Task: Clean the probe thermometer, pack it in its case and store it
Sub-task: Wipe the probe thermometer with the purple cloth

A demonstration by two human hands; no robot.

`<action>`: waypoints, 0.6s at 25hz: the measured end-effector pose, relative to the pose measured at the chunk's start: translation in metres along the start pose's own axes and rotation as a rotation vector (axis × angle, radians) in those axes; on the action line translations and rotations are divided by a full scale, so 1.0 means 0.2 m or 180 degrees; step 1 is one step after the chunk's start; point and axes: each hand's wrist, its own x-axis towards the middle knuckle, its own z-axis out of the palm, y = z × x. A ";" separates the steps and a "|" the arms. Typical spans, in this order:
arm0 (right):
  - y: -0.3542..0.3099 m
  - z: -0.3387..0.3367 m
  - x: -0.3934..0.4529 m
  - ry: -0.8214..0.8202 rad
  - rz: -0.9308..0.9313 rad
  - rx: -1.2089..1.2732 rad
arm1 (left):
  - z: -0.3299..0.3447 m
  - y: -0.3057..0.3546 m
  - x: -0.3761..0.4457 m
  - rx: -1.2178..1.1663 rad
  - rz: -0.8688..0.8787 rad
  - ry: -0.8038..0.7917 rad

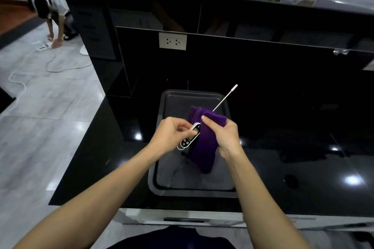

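My left hand point(172, 134) grips the white body of the probe thermometer point(189, 140), whose display and buttons face up. Its thin metal probe point(223, 99) sticks up and to the right, ending in a white cap. My right hand point(223, 136) pinches a purple cloth point(203, 147) folded around the base of the probe, right next to the body. The cloth hangs down over a dark metal tray point(172, 100) on the black counter. No case is in view.
The glossy black counter point(303, 157) spreads to the right and ends at a raised black back wall with a white socket point(172, 41). On the tiled floor at the far left a person point(51, 9) crouches beside a white cable.
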 end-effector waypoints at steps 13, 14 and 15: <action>-0.03 -0.02 0.02 -0.0499 0.0133 0.0566 | -0.07 0.04 0.05 -0.1311 -0.0704 -0.1018; -0.04 -0.01 0.03 -0.0396 0.0139 0.0583 | -0.06 0.04 0.05 -0.1269 -0.0618 -0.0865; -0.05 0.01 0.04 -0.0275 0.0172 0.0611 | -0.05 0.04 0.05 -0.1224 -0.0528 -0.0682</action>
